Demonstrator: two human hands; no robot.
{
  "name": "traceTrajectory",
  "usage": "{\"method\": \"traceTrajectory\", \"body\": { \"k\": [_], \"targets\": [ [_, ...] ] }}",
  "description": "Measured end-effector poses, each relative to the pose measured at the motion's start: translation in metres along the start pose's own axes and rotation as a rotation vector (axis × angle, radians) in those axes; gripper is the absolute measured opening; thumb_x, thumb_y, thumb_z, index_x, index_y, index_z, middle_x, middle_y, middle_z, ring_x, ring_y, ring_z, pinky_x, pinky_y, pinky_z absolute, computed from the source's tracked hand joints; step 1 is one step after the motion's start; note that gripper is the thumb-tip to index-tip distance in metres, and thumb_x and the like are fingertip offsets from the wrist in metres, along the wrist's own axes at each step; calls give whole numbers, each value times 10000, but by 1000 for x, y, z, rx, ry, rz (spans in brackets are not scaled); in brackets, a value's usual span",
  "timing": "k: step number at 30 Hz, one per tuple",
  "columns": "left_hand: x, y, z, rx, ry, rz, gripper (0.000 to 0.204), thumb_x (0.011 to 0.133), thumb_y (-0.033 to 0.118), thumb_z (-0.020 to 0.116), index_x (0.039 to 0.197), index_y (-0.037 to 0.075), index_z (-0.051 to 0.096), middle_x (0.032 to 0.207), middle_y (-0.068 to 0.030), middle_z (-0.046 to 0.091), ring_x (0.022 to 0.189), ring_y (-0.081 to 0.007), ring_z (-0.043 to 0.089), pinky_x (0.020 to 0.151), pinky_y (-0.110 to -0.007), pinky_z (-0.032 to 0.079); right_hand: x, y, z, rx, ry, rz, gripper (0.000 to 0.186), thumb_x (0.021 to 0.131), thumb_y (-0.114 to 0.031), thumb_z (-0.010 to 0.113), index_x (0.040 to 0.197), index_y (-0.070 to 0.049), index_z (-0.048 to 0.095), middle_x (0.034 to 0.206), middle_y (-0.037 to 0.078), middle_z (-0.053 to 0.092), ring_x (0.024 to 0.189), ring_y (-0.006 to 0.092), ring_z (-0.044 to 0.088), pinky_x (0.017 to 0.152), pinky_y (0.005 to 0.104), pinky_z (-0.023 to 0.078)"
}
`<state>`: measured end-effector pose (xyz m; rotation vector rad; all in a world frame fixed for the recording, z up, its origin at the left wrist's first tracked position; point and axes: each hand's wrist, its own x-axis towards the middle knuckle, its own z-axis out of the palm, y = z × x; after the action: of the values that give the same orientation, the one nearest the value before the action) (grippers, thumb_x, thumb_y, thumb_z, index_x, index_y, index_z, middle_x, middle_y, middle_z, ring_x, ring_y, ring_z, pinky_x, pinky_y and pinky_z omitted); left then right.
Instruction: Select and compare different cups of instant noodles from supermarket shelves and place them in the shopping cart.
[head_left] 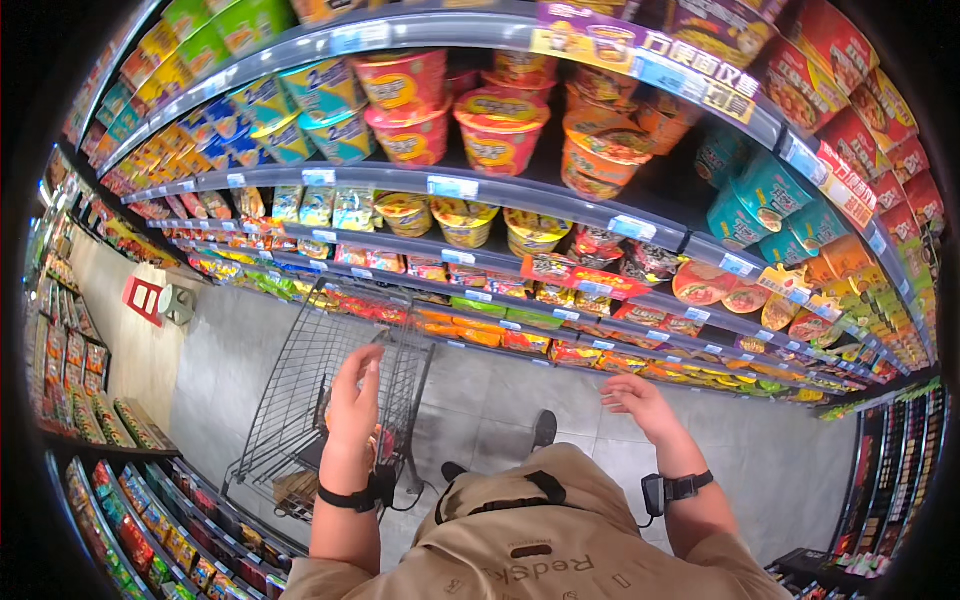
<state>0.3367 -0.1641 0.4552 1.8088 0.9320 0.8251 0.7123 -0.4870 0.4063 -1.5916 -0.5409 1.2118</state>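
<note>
Left grip [355, 400] and right grip [640, 405] loosely unclenched, nothing seen held

By the left grip, fingers are pointed toward the shelves [400, 180], above a black wire shopping cart [285, 398]; whether the cart is touched cannot be told. The cart is stood on grey floor [220, 350] at the person's left. The right grip is held out over the floor, fingers slightly bent. Noodle cups [500, 130] are stacked on upper shelves, and colourful packets [525, 341] are lined up along the lowest.
</note>
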Motion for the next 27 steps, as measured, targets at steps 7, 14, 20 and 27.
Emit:
{"method": "traceTrajectory", "body": {
  "k": [7, 14, 20, 27],
  "targets": [
    [63, 76, 109, 62, -97, 123, 267, 1038, 83, 549, 1276, -15, 616, 1200, -146, 703, 1107, -233, 668, 968, -347, 510, -6, -6, -95, 69, 131, -114, 254, 1032, -94, 561, 1275, -56, 624, 1208, 81, 714, 1066, 188, 685, 903, 338, 535],
    [99, 121, 185, 107, -142, 241, 321, 1027, 82, 569, 1338, 1, 579, 1240, -158, 674, 1124, -247, 659, 936, -352, 524, -11, -45, -159, 130, 175, -187, 255, 1039, -101, 562, 1281, -43, 616, 1213, 77, 714, 1065, 184, 683, 906, 331, 529],
    [108, 154, 218, 135, -121, 201, 379, 1018, 86, 595, 1386, 11, 539, 1329, -169, 619, 1165, -265, 634, 911, -350, 527, 1, -84, -180, 182, 25, -253, 281, 1030, -62, 542, 1304, -30, 596, 1236, 85, 706, 1118, 188, 668, 951, 334, 518],
    [140, 180, 216, 286, -80, 383, 449, 997, 12, 561, 1442, -4, 498, 1426, -177, 572, 1327, -295, 553, 1103, -407, 435, 34, -142, -157, 159, -198, -357, 370, 1004, -20, 563, 1373, -8, 542, 1337, 127, 649, 1221, 231, 634, 1031, 372, 497]
  ]
}}
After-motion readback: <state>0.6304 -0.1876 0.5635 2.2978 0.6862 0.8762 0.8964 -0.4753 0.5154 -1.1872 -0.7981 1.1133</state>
